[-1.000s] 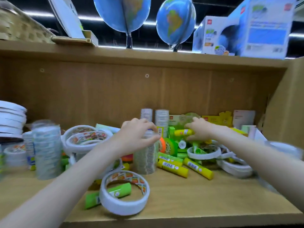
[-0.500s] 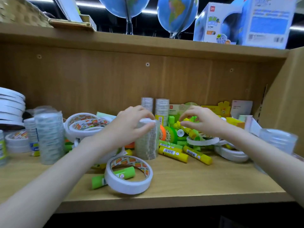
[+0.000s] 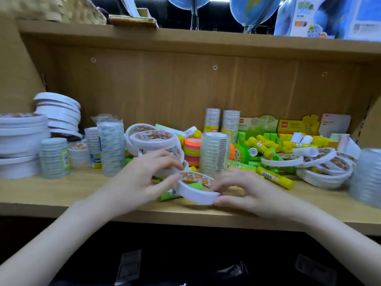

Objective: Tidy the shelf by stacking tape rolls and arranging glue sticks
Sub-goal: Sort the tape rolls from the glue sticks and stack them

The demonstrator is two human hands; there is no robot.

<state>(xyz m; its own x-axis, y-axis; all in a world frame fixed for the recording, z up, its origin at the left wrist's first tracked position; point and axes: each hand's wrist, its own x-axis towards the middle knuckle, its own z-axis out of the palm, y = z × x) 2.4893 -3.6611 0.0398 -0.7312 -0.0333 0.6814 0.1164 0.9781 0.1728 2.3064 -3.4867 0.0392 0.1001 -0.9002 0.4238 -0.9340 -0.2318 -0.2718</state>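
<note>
**Both hands on one tape ring at the shelf's front edge**

We see a wide white double-sided tape roll with printed orange-and-green liner (image 3: 195, 189) held between two hands just above the front strip of the light wooden shelf (image 3: 61, 193). The left hand (image 3: 142, 180) meets the ring's left side; its fingers (image 3: 171, 179) curl toward the rim, thumb low and index above, pinching the band. The right hand (image 3: 245, 190) takes the right side, its fingertips curled over the ring's upper edge and its thumb under the lower white wall. Neither hand is released or clenched on nothing; both grasp the roll.

The ring is tilted: its open face turns up and toward the back of the shelf, so its axis leans away from us, not vertical. A green glue stick (image 3: 171, 195) lies beneath and partly inside the ring; whether it touches the tape we cannot tell.

The relation that matters lies up and to the left. The loose pile of similar white printed tape rolls (image 3: 152, 139) sits directly behind the left hand, nearer to it than to the right. We judge that the roll must be levelled, then carried back and leftward to join that pile. A clear tape tower (image 3: 214, 153) stands just behind the right hand, and yellow glue sticks (image 3: 274, 177) lie scattered to the right, apart from the ring.
</note>
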